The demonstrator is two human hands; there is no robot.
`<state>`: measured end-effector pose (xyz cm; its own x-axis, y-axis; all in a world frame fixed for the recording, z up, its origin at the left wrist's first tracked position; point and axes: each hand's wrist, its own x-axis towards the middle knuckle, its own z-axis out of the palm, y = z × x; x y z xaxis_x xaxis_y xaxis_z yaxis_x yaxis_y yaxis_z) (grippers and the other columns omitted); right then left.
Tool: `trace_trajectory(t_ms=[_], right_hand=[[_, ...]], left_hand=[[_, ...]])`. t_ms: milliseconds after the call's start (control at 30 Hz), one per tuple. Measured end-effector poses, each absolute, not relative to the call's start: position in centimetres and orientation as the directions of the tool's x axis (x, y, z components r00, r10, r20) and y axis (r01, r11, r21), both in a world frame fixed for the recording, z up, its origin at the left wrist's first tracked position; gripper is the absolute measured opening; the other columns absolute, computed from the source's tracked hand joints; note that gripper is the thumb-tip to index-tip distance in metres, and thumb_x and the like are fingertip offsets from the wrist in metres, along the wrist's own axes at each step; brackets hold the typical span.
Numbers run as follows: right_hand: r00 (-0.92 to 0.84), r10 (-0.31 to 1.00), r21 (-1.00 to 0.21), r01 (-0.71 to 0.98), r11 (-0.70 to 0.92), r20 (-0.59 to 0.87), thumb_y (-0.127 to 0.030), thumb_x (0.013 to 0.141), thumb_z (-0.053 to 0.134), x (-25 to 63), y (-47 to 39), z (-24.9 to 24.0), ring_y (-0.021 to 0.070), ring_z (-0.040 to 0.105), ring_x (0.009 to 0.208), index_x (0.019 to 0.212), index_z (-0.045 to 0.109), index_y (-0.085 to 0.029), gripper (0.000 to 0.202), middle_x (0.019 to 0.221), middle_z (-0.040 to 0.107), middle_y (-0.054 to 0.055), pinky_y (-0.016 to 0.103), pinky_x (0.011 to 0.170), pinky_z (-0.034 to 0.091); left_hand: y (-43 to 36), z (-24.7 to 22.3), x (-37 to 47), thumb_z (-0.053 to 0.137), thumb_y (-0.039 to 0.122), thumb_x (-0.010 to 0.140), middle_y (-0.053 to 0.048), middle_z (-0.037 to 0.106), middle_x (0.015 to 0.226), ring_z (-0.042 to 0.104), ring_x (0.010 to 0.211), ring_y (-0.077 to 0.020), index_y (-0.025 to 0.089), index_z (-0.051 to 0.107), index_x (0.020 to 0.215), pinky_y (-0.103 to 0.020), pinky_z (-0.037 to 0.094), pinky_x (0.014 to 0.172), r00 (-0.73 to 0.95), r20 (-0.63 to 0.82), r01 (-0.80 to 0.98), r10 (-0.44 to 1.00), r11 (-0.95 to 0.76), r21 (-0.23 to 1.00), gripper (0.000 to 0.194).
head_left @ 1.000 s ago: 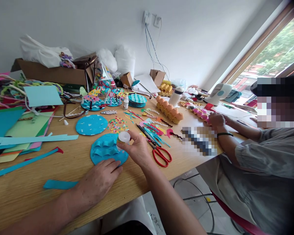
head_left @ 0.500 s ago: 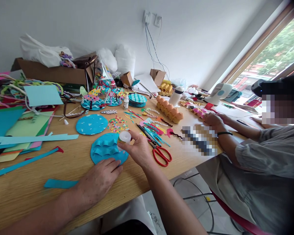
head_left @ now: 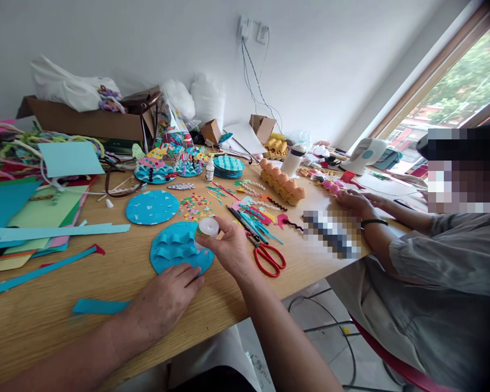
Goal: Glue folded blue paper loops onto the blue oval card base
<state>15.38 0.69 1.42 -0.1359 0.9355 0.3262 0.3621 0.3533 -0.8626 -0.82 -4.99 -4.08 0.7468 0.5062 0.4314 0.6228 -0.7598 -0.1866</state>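
In front of me lies a round blue disc with wavy blue paper strips standing up on it. My right hand grips a white glue bottle tipped over the disc's right side, its round base facing up. Its nozzle is hidden behind my fingers. My left hand rests on the disc's near edge with fingers stretched out, holding nothing. Beside its wrist is a blue paper strip. Behind the disc is another blue disc dotted with pale paper bits.
Red-handled scissors and pens lie right of my hand. Paper confetti, an egg carton and a small white bottle are farther back. Coloured paper covers the left. A co-worker's hands work at the right.
My hands and the bottle hold almost the same place over the disc. The co-worker's hands and head have shifted slightly.
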Motion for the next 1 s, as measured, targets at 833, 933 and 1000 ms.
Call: trace_trajectory(t_ms=[833, 933, 1000], right_hand=[[-0.098, 0.945, -0.848, 0.420, 0.324, 0.312, -0.035, 0.064, 0.069, 14.93, 1.57, 0.95, 0.0094, 0.044, 0.055, 0.061, 0.060, -0.018, 0.019, 0.056, 0.050, -0.006, 0.020, 0.053, 0.033], [-0.113, 0.943, -0.854, 0.402, 0.331, 0.312, -0.036, 0.066, 0.067, 15.07, 1.33, 1.15, 0.0093, 0.043, 0.055, 0.061, 0.059, -0.018, 0.020, 0.057, 0.051, -0.006, 0.020, 0.054, 0.034], [-0.121, 0.943, -0.854, 0.398, 0.333, 0.311, -0.036, 0.066, 0.067, 15.13, 1.27, 1.25, 0.0095, 0.043, 0.055, 0.061, 0.059, -0.018, 0.020, 0.058, 0.052, -0.005, 0.020, 0.054, 0.034]], left_hand=[[-4.93, -4.23, -0.77, 0.038, 0.003, 0.077, -0.003, 0.070, 0.099, 0.061, 0.092, -0.0197, 0.017, 0.066, 0.096, -0.031, 0.049, 0.083, 0.725, 0.485, 0.621, 0.489, -0.769, -0.152, 0.036], [-4.93, -4.24, -0.74, 0.038, 0.002, 0.076, -0.004, 0.069, 0.099, 0.061, 0.092, -0.0204, 0.016, 0.065, 0.097, -0.032, 0.049, 0.082, 0.732, 0.476, 0.616, 0.487, -0.772, -0.158, 0.037], [-4.93, -4.29, -0.75, 0.038, 0.002, 0.076, -0.005, 0.069, 0.100, 0.061, 0.093, -0.0208, 0.015, 0.065, 0.098, -0.033, 0.049, 0.083, 0.738, 0.469, 0.615, 0.486, -0.771, -0.168, 0.037]])
